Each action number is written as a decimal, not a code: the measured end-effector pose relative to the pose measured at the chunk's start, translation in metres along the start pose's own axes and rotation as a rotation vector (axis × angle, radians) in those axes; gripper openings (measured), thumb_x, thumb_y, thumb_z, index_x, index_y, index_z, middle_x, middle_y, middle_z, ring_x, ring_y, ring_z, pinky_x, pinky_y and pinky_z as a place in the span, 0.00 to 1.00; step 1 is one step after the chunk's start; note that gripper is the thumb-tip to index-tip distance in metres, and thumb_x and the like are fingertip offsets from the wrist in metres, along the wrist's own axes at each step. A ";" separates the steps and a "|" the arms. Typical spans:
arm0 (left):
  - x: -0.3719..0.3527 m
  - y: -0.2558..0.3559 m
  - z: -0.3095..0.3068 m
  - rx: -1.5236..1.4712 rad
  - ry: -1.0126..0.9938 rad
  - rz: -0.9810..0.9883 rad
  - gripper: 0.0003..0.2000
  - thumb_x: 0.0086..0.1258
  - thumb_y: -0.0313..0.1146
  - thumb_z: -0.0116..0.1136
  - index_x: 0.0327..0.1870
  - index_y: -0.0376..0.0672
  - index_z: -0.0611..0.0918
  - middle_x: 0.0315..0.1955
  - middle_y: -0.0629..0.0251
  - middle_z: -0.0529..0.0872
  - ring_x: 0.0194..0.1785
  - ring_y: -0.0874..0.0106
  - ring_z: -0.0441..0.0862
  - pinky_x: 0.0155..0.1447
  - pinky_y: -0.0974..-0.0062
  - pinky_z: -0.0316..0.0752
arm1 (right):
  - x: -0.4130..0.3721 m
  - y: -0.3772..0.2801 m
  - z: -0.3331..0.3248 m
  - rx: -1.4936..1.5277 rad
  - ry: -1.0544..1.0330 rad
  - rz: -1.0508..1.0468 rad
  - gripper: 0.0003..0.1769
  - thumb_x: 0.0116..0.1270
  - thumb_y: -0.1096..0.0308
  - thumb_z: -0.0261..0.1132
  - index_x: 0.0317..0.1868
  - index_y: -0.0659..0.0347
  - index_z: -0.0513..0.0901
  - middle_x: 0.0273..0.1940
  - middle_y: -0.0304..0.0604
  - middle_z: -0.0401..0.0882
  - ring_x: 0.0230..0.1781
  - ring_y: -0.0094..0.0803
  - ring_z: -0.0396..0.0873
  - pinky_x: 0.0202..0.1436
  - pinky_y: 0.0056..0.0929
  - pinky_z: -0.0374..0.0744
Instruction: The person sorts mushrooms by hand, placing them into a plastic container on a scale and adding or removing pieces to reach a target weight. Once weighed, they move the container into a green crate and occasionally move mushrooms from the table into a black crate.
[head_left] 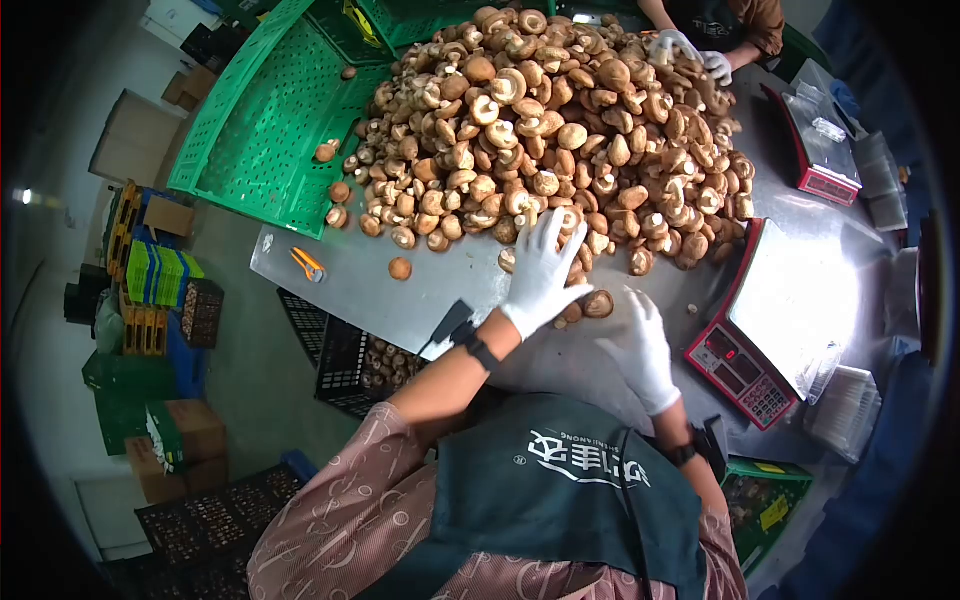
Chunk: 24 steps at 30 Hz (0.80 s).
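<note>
A large heap of brown shiitake mushrooms (545,110) covers the metal table (440,290). My left hand (545,275), in a white glove, reaches to the front edge of the heap with its fingers spread over some mushrooms. Below its thumb lies a loose shiitake mushroom (598,304), cap up. My right hand (643,355), also gloved in white, is just right of that mushroom. Its fingers are stretched out and the thumb stands apart, with nothing seen in it.
A weighing scale (735,365) with red edges stands at the right, beside stacked clear plastic trays (845,410). Another scale (828,185) sits farther back. Across the heap, a co-worker's gloved hands (690,55) touch mushrooms. A green crate (250,130) lies tipped at the left, near an orange cutter (307,264).
</note>
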<state>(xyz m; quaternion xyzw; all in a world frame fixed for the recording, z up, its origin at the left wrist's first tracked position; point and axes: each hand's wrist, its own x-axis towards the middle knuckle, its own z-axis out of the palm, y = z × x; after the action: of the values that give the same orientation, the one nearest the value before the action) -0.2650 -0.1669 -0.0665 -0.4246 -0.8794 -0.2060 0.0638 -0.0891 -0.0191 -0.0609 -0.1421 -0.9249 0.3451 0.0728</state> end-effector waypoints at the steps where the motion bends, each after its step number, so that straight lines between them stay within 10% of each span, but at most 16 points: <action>1: 0.015 -0.005 0.003 0.028 -0.046 0.008 0.43 0.59 0.54 0.73 0.75 0.47 0.70 0.74 0.45 0.62 0.75 0.47 0.61 0.77 0.40 0.54 | 0.008 0.000 0.016 -0.024 -0.003 -0.055 0.54 0.50 0.59 0.82 0.76 0.60 0.65 0.72 0.65 0.65 0.70 0.60 0.68 0.70 0.49 0.74; 9: 0.012 -0.010 0.041 -0.020 -0.072 0.082 0.23 0.70 0.37 0.58 0.65 0.41 0.78 0.64 0.50 0.76 0.71 0.52 0.69 0.77 0.50 0.61 | 0.058 0.008 0.071 0.065 0.006 -0.149 0.61 0.46 0.53 0.84 0.78 0.61 0.61 0.74 0.66 0.61 0.72 0.62 0.66 0.71 0.54 0.71; 19: -0.090 0.002 0.033 -0.236 -0.022 0.271 0.31 0.63 0.41 0.70 0.68 0.45 0.76 0.66 0.49 0.71 0.70 0.47 0.69 0.72 0.39 0.62 | -0.004 0.032 0.058 -0.094 -0.092 -0.328 0.51 0.45 0.60 0.81 0.73 0.56 0.70 0.71 0.59 0.66 0.71 0.59 0.68 0.69 0.53 0.70; 24: -0.104 -0.012 0.015 -0.235 -0.016 0.020 0.48 0.52 0.45 0.80 0.76 0.48 0.66 0.74 0.38 0.57 0.73 0.37 0.62 0.71 0.39 0.62 | -0.009 0.027 0.052 -0.153 -0.049 -0.236 0.54 0.43 0.60 0.83 0.74 0.53 0.69 0.73 0.59 0.63 0.71 0.58 0.67 0.69 0.53 0.70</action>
<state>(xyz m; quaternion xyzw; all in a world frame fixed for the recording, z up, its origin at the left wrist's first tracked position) -0.2077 -0.2422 -0.1139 -0.4394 -0.8455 -0.3033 0.0086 -0.0866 -0.0347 -0.1180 -0.0288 -0.9603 0.2660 0.0794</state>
